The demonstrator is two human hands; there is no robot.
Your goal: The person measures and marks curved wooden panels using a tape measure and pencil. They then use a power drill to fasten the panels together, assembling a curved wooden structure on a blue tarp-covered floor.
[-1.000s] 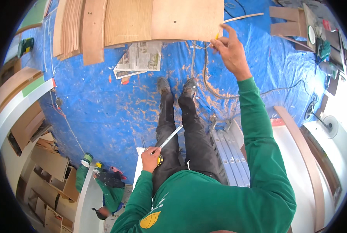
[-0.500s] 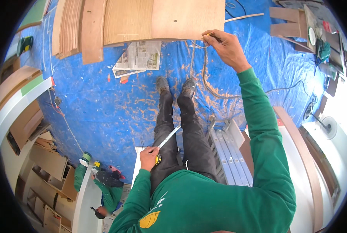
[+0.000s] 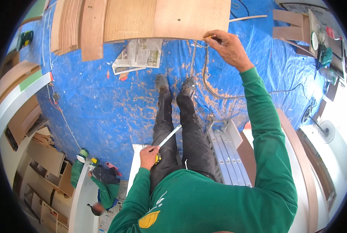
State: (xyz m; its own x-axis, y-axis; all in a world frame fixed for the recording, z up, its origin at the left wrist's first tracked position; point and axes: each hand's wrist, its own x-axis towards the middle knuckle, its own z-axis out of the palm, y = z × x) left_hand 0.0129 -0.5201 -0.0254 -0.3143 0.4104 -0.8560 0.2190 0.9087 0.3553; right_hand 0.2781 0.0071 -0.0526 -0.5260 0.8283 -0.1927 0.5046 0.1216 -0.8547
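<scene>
My left hand point(image 3: 148, 156) is closed around a yellow and black tape measure point(image 3: 158, 158) in front of my lap. Its white blade point(image 3: 170, 135) sticks out up and to the right, across my legs. Out ahead, my right hand point(image 3: 231, 48) pinches a thin yellow pencil point(image 3: 210, 37) beside the near edge of a wide, pale plywood panel point(image 3: 193, 19). Whether the pencil tip touches the panel I cannot tell. To the panel's left lie an oak-toned board point(image 3: 128, 19), a narrow plank point(image 3: 92, 31) and a stack of thin strips point(image 3: 68, 27).
Blue sheeting point(image 3: 103, 105) strewn with sawdust covers the floor, with newspaper point(image 3: 138, 54) under the boards. A grey cable point(image 3: 206, 77) curves nearby. Folded aluminium ladder point(image 3: 229, 159) at my right; pedestal fan point(image 3: 326, 130) farther right. A co-worker in green point(image 3: 109, 190) is at lower left.
My right hand and the pencil have shifted slightly right, and the panel's right edge also appears a little farther right. The left hand still holds the tape measure. The co-worker has shifted slightly.
</scene>
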